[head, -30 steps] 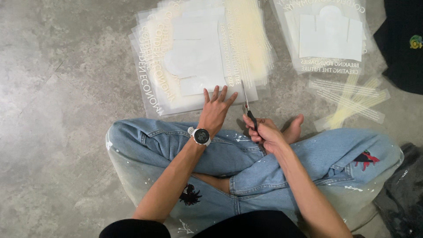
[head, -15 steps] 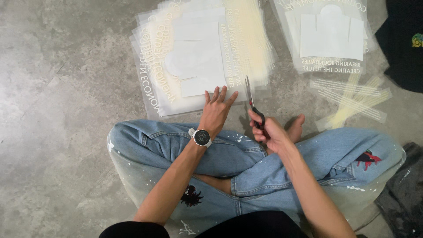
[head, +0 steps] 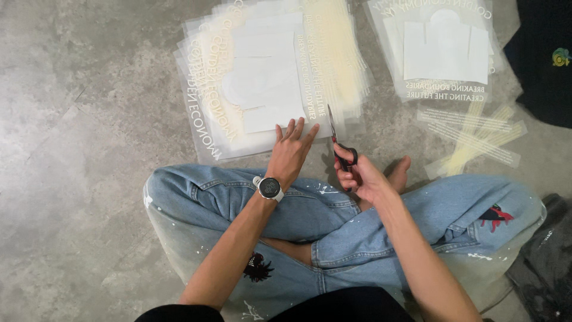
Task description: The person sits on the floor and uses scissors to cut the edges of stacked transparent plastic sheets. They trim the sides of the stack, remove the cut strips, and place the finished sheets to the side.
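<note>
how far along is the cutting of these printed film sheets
Done, by the look of it: a smaller stack of sheets and loose cut strips lie to the right. In hand: the left hand presses the big stack while the right hand holds scissors at its edge. Left: that thick stack, seemingly most of the job.

bare floor (head: 77, 119) left free; sheet stack (head: 268, 77) ahead, cut strips (head: 471, 134) right block.
</note>
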